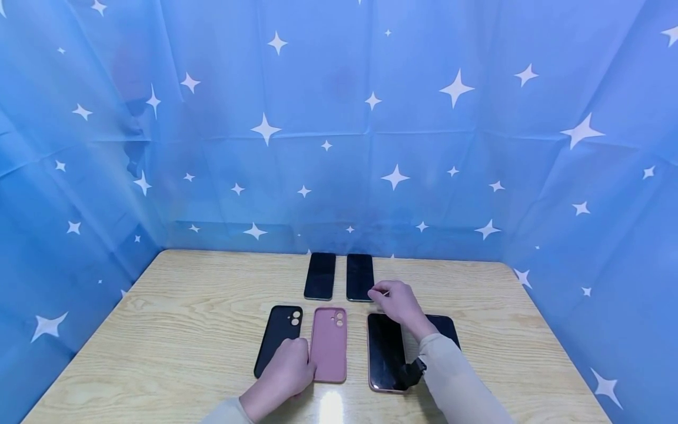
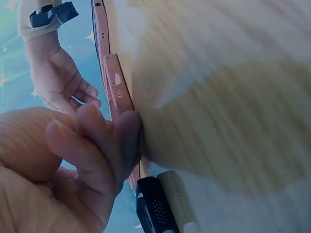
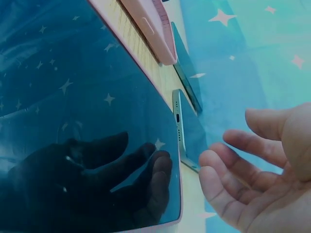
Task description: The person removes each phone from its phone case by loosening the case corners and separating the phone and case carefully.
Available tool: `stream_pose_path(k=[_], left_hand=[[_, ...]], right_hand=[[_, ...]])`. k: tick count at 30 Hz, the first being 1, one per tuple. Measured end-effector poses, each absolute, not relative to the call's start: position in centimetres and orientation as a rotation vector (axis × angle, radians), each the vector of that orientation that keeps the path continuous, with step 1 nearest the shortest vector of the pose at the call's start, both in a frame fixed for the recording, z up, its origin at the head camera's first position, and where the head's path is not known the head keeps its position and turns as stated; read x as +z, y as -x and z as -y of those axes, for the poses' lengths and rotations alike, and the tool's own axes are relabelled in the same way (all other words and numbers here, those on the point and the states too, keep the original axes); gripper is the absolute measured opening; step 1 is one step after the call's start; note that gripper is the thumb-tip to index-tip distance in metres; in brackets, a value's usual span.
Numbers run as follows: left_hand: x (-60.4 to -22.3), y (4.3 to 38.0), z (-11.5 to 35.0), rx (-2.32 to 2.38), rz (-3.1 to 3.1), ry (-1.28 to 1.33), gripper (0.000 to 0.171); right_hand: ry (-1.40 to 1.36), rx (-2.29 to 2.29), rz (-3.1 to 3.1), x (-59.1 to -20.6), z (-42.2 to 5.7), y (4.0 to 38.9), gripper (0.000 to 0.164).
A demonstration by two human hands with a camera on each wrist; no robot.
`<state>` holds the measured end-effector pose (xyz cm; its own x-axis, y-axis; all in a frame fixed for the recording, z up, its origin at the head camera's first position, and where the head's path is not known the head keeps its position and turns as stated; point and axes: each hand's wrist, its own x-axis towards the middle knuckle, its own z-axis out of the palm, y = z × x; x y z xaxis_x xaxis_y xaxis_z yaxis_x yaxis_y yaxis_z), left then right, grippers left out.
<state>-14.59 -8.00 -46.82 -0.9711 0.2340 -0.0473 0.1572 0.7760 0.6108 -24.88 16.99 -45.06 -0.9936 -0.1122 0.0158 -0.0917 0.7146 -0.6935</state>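
My left hand (image 1: 290,366) is low over the gap between a black phone case (image 1: 274,335) and a pink phone case (image 1: 329,347). Its curled fingers pinch the pink case's lower left edge; in the left wrist view they cover part of the pink case's side (image 2: 118,87). Ahead, my right hand (image 1: 398,303) hovers at the front right corner of a dark phone (image 1: 359,277). In the right wrist view that phone (image 3: 190,131) stands apart from the loosely bent fingers, and nothing is held.
Another dark phone (image 1: 320,275) lies at the back left. Under my right forearm are a phone in a pink case (image 1: 385,353) and a further dark phone-shaped item (image 1: 444,327), partly hidden. A starry blue curtain (image 1: 339,147) hangs behind the wooden table (image 1: 175,330).
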Motion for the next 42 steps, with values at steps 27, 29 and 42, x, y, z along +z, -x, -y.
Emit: stream_pose_path(k=[27,29,42], left_hand=[[-44.5,14.5,3.5,0.965,-2.938,-0.591,0.024],[-44.5,14.6,2.7,0.943,-2.943,-0.598,0.038],[-45.1,14.9,-1.4,0.831,-2.815,-0.425,0.061]], right_hand=[[0.435,-1.073,-3.103,-44.3,-20.1,23.1,0.019],[0.435,-1.050,-3.111,-44.4,-20.3,23.0,0.020],[0.403,-0.948,-3.134,-44.6,-21.2,22.1,0.019]])
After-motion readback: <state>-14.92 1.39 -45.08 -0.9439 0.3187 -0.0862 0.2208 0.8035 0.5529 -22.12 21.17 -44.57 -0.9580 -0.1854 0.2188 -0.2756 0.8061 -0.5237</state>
